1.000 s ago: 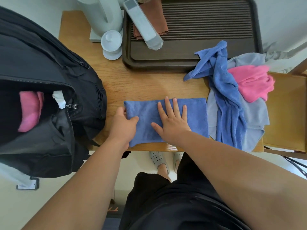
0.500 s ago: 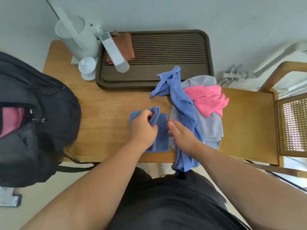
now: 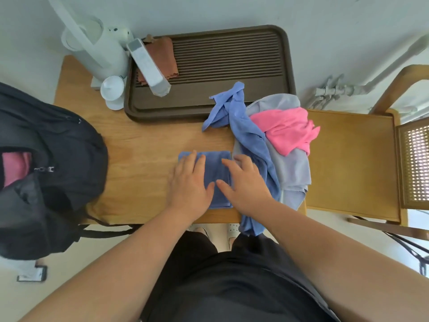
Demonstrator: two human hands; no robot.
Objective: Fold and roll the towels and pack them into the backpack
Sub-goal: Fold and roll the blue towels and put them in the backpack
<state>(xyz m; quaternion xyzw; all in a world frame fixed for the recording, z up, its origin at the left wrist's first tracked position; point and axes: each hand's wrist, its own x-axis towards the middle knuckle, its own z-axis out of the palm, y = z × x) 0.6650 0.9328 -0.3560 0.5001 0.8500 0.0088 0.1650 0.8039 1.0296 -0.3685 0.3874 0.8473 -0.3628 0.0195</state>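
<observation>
Fingers point(image 3: 200, 162), left hand point(image 3: 189, 184): straight, lying flat on the left half of the folded blue towel point(image 3: 219, 173); nothing gripped.
Fingers, right hand point(image 3: 247, 182): extended, loosely spread, resting flat on the towel's right edge; nothing gripped.
Folded blue towel: flat on the surface point(image 3: 144, 159), near the near edge, middle.
Backpack point(image 3: 58, 147): left end of the surface, mouth open, packed pink towel point(image 3: 14, 166) visible inside.
Loose pile: just right of the folded towel; crumpled blue towel point(image 3: 243, 133) and grey towel point(image 3: 294, 168) underneath, loose pink towel point(image 3: 285, 129) on top.
Tray point(image 3: 285, 73): far side, dark brown.
</observation>
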